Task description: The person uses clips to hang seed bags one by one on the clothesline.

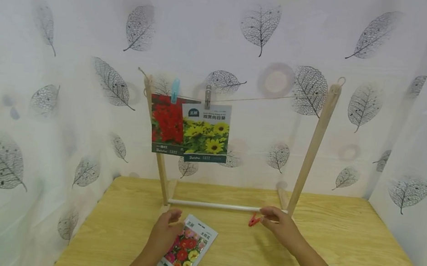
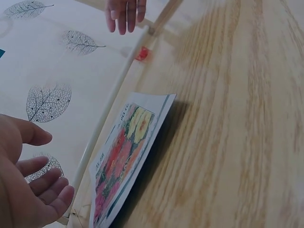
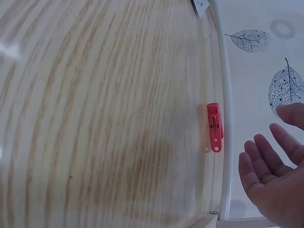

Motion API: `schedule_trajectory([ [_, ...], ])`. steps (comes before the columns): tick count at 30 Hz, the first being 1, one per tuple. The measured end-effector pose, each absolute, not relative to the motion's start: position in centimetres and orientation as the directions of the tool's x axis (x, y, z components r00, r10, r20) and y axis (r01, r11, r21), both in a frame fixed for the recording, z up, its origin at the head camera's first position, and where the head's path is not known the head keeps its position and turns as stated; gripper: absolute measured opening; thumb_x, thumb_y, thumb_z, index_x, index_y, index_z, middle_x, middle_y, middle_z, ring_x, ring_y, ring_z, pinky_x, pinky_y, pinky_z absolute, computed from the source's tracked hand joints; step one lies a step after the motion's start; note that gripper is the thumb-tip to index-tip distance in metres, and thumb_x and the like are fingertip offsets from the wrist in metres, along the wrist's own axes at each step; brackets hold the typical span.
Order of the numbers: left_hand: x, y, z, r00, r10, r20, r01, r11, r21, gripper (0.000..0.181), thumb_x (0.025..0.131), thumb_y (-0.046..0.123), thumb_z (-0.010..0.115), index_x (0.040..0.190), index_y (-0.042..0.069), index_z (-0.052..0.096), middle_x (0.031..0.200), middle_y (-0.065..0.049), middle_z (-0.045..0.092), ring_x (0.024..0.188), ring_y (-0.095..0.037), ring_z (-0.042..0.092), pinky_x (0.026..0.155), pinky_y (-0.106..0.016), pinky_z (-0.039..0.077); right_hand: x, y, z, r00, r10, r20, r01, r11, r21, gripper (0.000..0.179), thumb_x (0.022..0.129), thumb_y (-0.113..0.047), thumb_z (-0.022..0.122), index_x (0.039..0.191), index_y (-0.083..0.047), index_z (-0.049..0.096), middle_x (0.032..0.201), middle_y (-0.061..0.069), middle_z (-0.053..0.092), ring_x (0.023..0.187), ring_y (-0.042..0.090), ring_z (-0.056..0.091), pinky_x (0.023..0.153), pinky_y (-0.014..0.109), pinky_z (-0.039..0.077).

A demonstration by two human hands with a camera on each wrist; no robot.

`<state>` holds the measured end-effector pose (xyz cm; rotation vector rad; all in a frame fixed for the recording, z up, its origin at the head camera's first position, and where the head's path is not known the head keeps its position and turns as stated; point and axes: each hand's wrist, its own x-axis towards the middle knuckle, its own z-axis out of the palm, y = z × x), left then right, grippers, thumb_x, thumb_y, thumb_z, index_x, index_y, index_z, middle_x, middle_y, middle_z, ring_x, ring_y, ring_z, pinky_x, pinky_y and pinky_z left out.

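Observation:
My left hand (image 1: 163, 235) is beside a seed packet (image 1: 189, 251) with red, pink and yellow flowers that lies on the table. In the left wrist view its fingers are loosely bent and hold nothing. My right hand (image 1: 280, 225) hovers by a red clothespin (image 3: 215, 127), which lies next to the white bar; its relaxed fingers are empty in the right wrist view. On the string hang two packets: one with red flowers (image 1: 166, 121) under a light blue clothespin (image 1: 175, 90), and one with yellow sunflowers (image 1: 206, 136) under a grey clothespin (image 1: 208, 97). The sunflower packet overlaps the red one.
A wooden post (image 1: 314, 148) on the right and another post (image 1: 162, 171) on the left carry the string (image 1: 264, 98). A white bar (image 1: 215, 205) joins them near the wooden table (image 1: 343, 262). Leaf-patterned curtain (image 1: 247, 73) stands behind and at both sides.

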<state>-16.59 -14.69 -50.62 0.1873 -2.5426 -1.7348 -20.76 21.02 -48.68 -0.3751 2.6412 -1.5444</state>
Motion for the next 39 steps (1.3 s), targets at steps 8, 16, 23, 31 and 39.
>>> schedule_trajectory([
  [8,-16.5,-14.8,-51.5,-0.993,-0.105,-0.05,-0.092,0.448,0.889,0.049,0.09,0.02,0.069,0.135,0.004,0.057,0.135,-0.017,0.059,0.128,-0.039,0.054,0.107,-0.059,0.044,-20.7,21.3,-49.2,-0.977,-0.211,0.04,-0.148,0.521,-0.84,0.037,0.1,-0.015,0.062,0.13,0.006,0.059,0.131,0.026,0.062,0.121,0.041,0.06,0.095,0.045,0.055],
  [16,-16.3,-15.2,-52.1,-0.995,-0.09,-0.05,-0.088,0.487,0.869,0.052,0.091,0.021,0.071,0.137,0.002,0.055,0.133,-0.018,0.058,0.129,-0.04,0.054,0.109,-0.058,0.043,-20.7,21.4,-49.4,-0.976,-0.215,-0.031,-0.082,0.496,-0.864,0.044,0.1,-0.017,0.062,0.134,0.01,0.054,0.131,0.029,0.061,0.116,0.038,0.063,0.093,0.044,0.056],
  [23,-16.3,-15.2,-52.3,-0.996,-0.083,-0.044,-0.083,0.546,0.834,0.053,0.088,0.017,0.074,0.135,-0.001,0.056,0.129,-0.02,0.06,0.124,-0.041,0.058,0.107,-0.056,0.046,-20.9,21.5,-50.0,-0.972,-0.225,-0.06,-0.059,0.486,-0.872,0.046,0.101,-0.015,0.061,0.14,0.007,0.052,0.131,0.03,0.061,0.115,0.037,0.064,0.089,0.043,0.058],
  [31,-16.4,-15.3,-52.6,-0.999,-0.032,-0.012,-0.03,0.677,0.735,0.059,0.081,0.019,0.081,0.132,-0.001,0.059,0.118,-0.015,0.061,0.107,-0.029,0.06,0.097,-0.052,0.051,-21.2,21.6,-50.3,-0.964,-0.261,-0.047,-0.094,0.504,-0.858,0.05,0.099,-0.015,0.064,0.141,0.01,0.05,0.142,0.033,0.053,0.118,0.042,0.063,0.093,0.047,0.056],
  [39,-16.1,-15.1,-52.6,-1.0,0.025,-0.005,0.015,0.725,0.689,0.071,0.078,0.029,0.086,0.135,-0.003,0.057,0.125,-0.019,0.055,0.109,-0.033,0.054,0.093,-0.053,0.052,-21.7,21.2,-50.7,-0.956,-0.292,-0.017,-0.151,0.542,-0.827,0.052,0.095,-0.013,0.068,0.14,0.008,0.051,0.139,0.035,0.054,0.117,0.045,0.062,0.092,0.049,0.056],
])
